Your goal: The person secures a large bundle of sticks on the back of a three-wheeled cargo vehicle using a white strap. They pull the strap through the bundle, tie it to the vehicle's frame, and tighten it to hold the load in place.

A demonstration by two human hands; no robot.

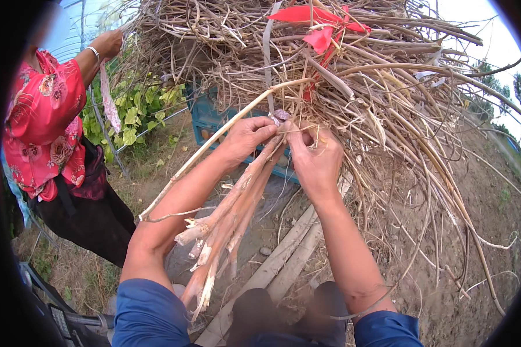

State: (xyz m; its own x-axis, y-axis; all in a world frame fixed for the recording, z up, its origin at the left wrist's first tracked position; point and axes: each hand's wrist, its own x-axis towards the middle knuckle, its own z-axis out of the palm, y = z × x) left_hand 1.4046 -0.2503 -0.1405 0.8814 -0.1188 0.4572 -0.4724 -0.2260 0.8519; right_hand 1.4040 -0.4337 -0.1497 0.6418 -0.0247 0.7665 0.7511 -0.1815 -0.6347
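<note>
My left hand (246, 137) and my right hand (315, 159) meet at the underside of a big heap of dry tan stalks and vines (353, 75). Both pinch the upper end of a bunch of thick cut stalks (226, 222) that hangs down toward me, its cut ends at the bottom. A grey strap (266, 63) runs down through the heap to my fingers. Red ribbon (321, 29) is tied on top of the heap.
At the left a person in a red flowered top (43, 124) reaches a hand (107, 43) into the heap. A blue crate (205, 118) sits under the stalks. Pale wooden planks (283, 260) lie on the dirt ground. Green leafy plants (136, 110) grow behind.
</note>
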